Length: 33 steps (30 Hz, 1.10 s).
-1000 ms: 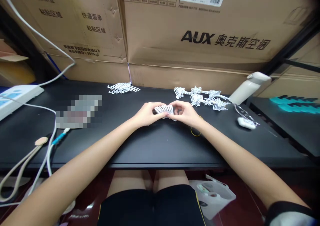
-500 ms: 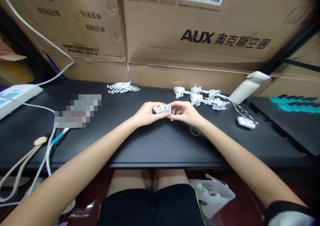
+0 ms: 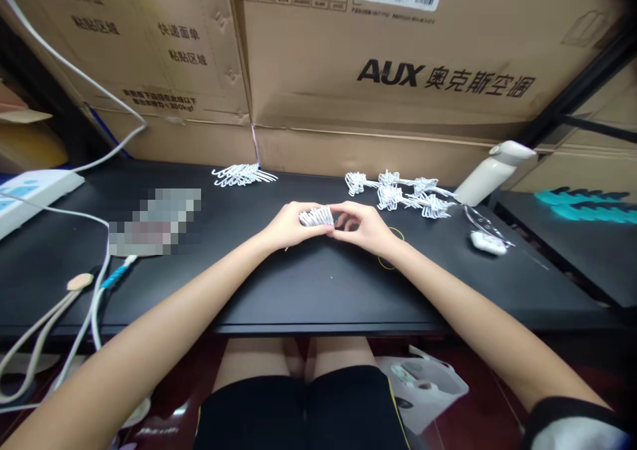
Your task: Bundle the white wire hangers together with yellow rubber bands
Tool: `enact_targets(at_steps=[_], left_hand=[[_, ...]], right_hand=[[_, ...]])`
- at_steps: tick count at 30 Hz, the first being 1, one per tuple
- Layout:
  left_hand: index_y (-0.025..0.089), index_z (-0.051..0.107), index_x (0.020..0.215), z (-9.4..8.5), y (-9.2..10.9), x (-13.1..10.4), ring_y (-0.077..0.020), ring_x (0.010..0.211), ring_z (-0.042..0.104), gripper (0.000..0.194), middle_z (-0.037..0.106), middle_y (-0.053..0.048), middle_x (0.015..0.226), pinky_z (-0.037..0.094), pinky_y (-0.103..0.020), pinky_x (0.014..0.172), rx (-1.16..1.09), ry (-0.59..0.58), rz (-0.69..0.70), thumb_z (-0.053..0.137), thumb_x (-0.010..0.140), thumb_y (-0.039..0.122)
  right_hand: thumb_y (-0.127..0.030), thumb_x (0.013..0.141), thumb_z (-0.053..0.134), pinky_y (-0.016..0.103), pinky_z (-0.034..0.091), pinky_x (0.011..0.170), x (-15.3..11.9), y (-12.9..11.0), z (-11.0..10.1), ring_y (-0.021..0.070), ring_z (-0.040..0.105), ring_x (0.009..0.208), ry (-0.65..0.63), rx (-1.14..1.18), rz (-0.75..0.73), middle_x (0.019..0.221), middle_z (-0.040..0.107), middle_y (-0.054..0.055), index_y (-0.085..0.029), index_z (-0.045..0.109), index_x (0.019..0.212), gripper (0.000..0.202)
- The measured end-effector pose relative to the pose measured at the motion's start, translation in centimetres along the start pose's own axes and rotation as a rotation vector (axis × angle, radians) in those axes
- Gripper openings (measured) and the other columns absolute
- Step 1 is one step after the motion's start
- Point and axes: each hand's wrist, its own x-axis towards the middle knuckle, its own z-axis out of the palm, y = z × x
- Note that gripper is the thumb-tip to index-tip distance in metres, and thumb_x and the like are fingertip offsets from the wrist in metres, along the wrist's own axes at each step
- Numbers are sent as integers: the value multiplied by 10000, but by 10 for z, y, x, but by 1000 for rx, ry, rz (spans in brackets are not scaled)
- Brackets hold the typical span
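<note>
A bundle of thin white hooks [image 3: 316,217] is held above the black table [image 3: 318,284]. My left hand [image 3: 290,225] is wrapped round the bundle's left side, thumb in front. The fingertips of my right hand [image 3: 361,225] pinch its right end. Beside my right wrist, a thin yellow rubber band [image 3: 385,264] lies on the table, partly hidden by the forearm. Several bunched white hook bundles [image 3: 391,196] lie at the back right, and a fanned pile of white hooks [image 3: 243,174] is at the back left.
A white bottle [image 3: 490,176] leans at the back right, near a white case [image 3: 488,243]. Cardboard boxes [image 3: 388,118] stand behind the table. At left are a power strip [image 3: 34,194], white cables [image 3: 104,264] and a blurred-out object [image 3: 159,224].
The bundle has shifted slightly left and sits deeper in my left hand. More of the yellow rubber band shows beside my right wrist.
</note>
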Motion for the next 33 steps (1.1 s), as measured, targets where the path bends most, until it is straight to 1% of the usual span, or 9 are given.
enact_targets(at_steps=[3, 5, 8, 13, 17, 20, 25, 28, 33], left_hand=[[147, 681, 1048, -2, -1, 1, -235, 881, 641, 528, 712, -62, 965, 490, -296, 762, -52, -15, -28, 699, 658, 502], [155, 674, 1071, -3, -1, 2, -241, 927, 634, 560, 704, -68, 1010, 485, -310, 811, -73, 14, -48, 730, 627, 491], [163, 663, 1103, -3, -1, 2, -247, 950, 631, 585, 695, -75, 1048, 482, -327, 842, -86, 42, -68, 735, 623, 489], [158, 678, 1076, -2, 0, 2, -244, 921, 638, 515, 702, -76, 1029, 486, -324, 827, -84, 39, -42, 679, 689, 497], [158, 679, 1077, -1, 1, 2, -246, 955, 629, 512, 697, -75, 1048, 475, -322, 859, -86, 35, -30, 688, 681, 483], [149, 667, 1093, -1, 0, 2, -252, 960, 627, 533, 694, -80, 1044, 475, -331, 858, -96, 26, -26, 699, 668, 469], [147, 681, 1051, -1, -1, 3, -251, 957, 624, 493, 695, -78, 1022, 462, -328, 867, -98, 29, 26, 710, 661, 448], [144, 690, 1016, -1, -2, 3, -247, 933, 630, 463, 698, -82, 999, 466, -325, 848, -100, 20, 37, 716, 661, 440], [144, 685, 1024, 1, -4, 2, -243, 903, 639, 465, 705, -91, 974, 475, -325, 826, -138, 59, 20, 725, 659, 430]], right_hand=[[-296, 650, 750, 318, 500, 720, 0, -4, -7, 185, 596, 823, -66, -85, -10, 1018, 659, 62, -191, 577, 1184, 571], [-288, 637, 760, 333, 489, 748, 0, -6, -12, 201, 592, 864, -93, -146, 5, 1038, 661, 63, -196, 575, 1188, 588], [-276, 656, 745, 333, 482, 733, 0, -6, -16, 208, 593, 868, -112, -221, 8, 1036, 667, 68, -201, 603, 1155, 525], [-278, 676, 726, 323, 482, 699, 0, -1, -20, 199, 592, 813, -93, -286, 5, 1033, 680, 73, -185, 647, 1089, 431], [-310, 693, 709, 282, 493, 622, 1, 3, -19, 156, 604, 658, -147, -162, 82, 826, 695, 60, -138, 682, 987, 342], [-320, 699, 700, 265, 501, 609, 1, 5, -13, 148, 614, 627, -130, -100, 100, 729, 681, 45, -126, 691, 964, 329], [-330, 692, 711, 262, 516, 627, 0, 9, -5, 151, 624, 680, -59, -87, 45, 894, 704, 68, -138, 643, 1092, 449], [-308, 742, 675, 280, 514, 677, -1, 7, -4, 167, 630, 731, -67, -179, -19, 922, 703, 69, -151, 650, 1087, 380], [-250, 851, 556, 352, 493, 774, -4, -3, 0, 215, 608, 847, -116, -409, -163, 977, 686, 95, -163, 613, 1143, 310]])
